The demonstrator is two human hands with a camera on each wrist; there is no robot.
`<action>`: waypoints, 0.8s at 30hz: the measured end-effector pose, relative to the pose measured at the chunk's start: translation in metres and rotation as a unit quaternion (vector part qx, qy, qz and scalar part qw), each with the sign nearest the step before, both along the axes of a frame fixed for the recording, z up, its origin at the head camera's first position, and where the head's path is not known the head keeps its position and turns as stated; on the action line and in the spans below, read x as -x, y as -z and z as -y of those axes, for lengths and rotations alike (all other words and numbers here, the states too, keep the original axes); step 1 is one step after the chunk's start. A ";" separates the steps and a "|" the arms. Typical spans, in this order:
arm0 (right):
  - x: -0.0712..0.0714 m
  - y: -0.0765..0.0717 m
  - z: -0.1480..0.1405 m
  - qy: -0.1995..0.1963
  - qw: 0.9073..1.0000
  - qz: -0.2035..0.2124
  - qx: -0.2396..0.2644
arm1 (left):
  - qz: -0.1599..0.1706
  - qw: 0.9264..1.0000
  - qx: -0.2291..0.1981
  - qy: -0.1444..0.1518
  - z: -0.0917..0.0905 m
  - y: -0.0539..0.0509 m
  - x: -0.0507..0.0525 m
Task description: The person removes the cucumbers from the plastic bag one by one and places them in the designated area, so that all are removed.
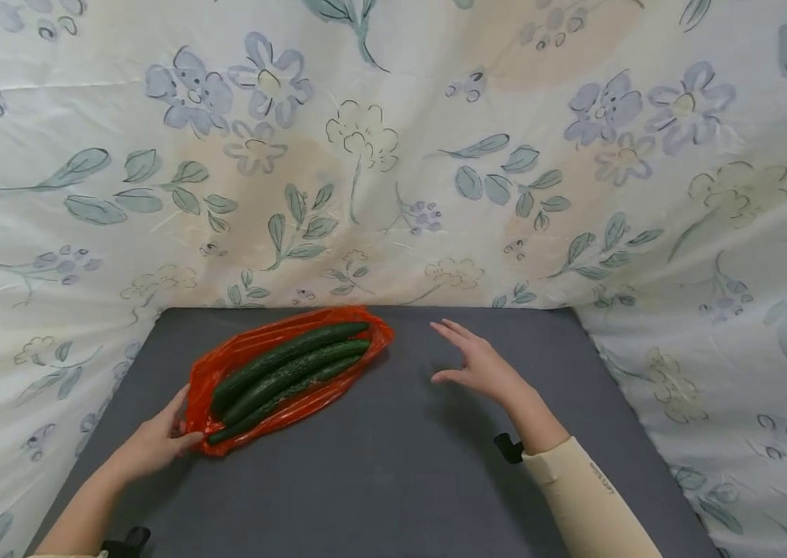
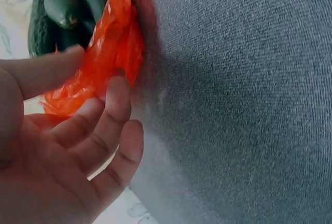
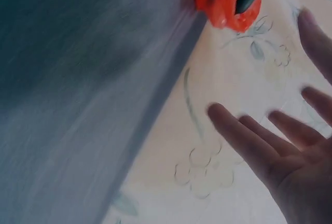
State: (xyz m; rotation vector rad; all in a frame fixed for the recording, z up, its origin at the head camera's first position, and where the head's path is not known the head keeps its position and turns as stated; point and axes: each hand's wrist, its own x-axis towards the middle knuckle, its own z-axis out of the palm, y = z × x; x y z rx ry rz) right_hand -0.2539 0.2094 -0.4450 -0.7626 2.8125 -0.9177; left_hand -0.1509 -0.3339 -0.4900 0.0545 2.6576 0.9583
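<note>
Several dark green cucumbers (image 1: 291, 376) lie side by side on an orange-red plastic bag (image 1: 208, 372), which spreads under and around them. Close against the bag's near left end is my left hand (image 1: 152, 442). In the left wrist view its thumb and loosely bent fingers (image 2: 118, 97) stand apart by the crumpled bag edge (image 2: 116, 32); whether they touch the plastic is hard to tell. My right hand (image 1: 480, 368) is held above the table, right of the bag, fingers spread and nothing in it. The right wrist view shows those fingers (image 3: 249, 141) apart from the bag (image 3: 225, 6).
The dark grey tabletop (image 1: 393, 488) extends beneath both hands. A floral-patterned cloth (image 1: 393, 170) hangs behind the table's far edge and along both sides. Dark straps or mounts (image 1: 508, 448) sit at the wrists.
</note>
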 end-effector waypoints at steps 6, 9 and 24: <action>0.019 0.009 0.018 -0.019 1.000 -0.004 -0.003 | -0.020 1.000 0.013 -0.015 -0.008 0.005 0.005; 0.026 0.011 0.027 -0.011 1.000 -0.015 -0.003 | -0.008 0.999 0.013 -0.039 -0.012 0.006 0.006; 0.035 0.014 0.091 -0.087 0.993 -0.001 0.085 | -0.010 0.992 0.072 -0.106 -0.012 0.005 0.014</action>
